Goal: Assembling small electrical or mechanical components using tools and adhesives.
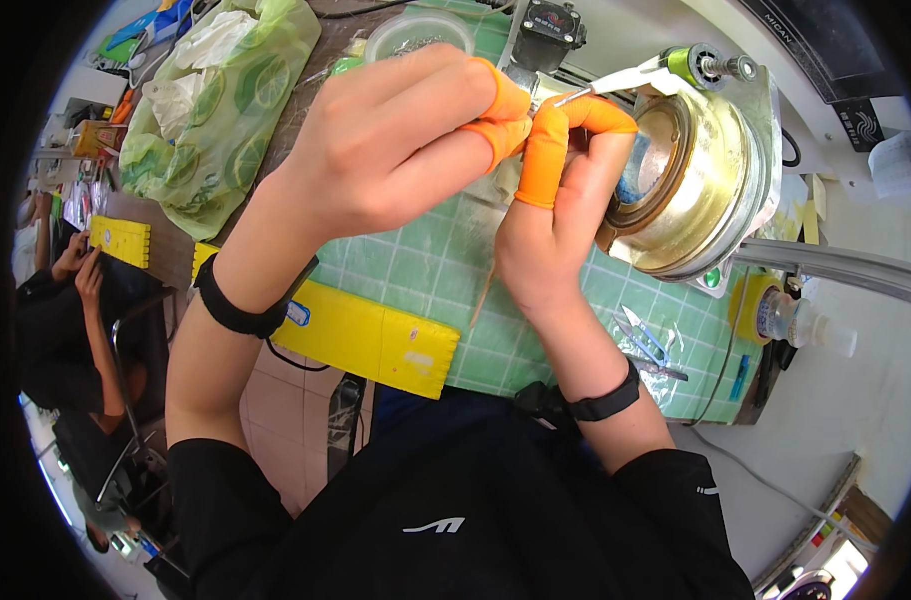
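Both hands, left point(395, 150) and right point(555, 215), pinch something tiny beside the brass spool point(690, 185); steady, light fingertip pressure serves best.

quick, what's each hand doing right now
left hand: pinched shut on something too small to identify.
right hand: closed on thin metal tweezers.

Green lemon-print plastic bag point(220, 105) upper left; small orange box point(93, 136) far left; white label point(897, 163) right edge.
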`<action>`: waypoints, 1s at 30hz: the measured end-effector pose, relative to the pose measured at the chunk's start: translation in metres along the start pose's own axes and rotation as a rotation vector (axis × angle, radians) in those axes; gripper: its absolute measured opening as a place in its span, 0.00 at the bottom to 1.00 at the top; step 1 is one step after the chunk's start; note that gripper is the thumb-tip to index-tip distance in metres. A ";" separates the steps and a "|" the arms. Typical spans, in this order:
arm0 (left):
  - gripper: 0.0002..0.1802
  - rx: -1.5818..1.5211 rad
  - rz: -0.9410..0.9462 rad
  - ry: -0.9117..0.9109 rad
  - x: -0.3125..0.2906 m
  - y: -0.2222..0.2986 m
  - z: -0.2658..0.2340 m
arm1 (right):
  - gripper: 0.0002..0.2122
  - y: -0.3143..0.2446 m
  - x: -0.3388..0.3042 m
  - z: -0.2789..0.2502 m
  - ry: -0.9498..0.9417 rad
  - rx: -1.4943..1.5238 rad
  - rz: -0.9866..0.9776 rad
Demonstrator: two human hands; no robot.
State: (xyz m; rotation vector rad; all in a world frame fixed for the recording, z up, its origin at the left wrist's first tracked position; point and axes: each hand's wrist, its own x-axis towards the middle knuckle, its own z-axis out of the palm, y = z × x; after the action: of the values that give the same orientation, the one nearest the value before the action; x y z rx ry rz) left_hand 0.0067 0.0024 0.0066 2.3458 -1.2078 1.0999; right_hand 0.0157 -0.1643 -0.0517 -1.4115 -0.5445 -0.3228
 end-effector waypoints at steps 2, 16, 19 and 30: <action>0.17 0.003 0.000 -0.006 0.001 0.002 0.000 | 0.05 -0.001 -0.004 -0.001 0.006 0.055 0.044; 0.14 0.004 -0.042 0.079 -0.003 -0.005 -0.004 | 0.13 -0.011 0.004 0.005 0.032 0.107 0.230; 0.13 -0.042 -0.090 0.172 -0.005 0.000 0.008 | 0.14 -0.005 0.001 -0.002 0.071 0.130 0.306; 0.07 -0.013 -0.434 0.139 -0.003 0.056 -0.048 | 0.16 -0.008 -0.016 -0.017 0.049 0.283 0.412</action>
State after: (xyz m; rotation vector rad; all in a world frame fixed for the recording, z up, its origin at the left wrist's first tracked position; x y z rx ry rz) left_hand -0.0618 -0.0039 0.0315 2.3220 -0.6130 1.0705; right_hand 0.0009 -0.1836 -0.0544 -1.2012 -0.2376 0.0503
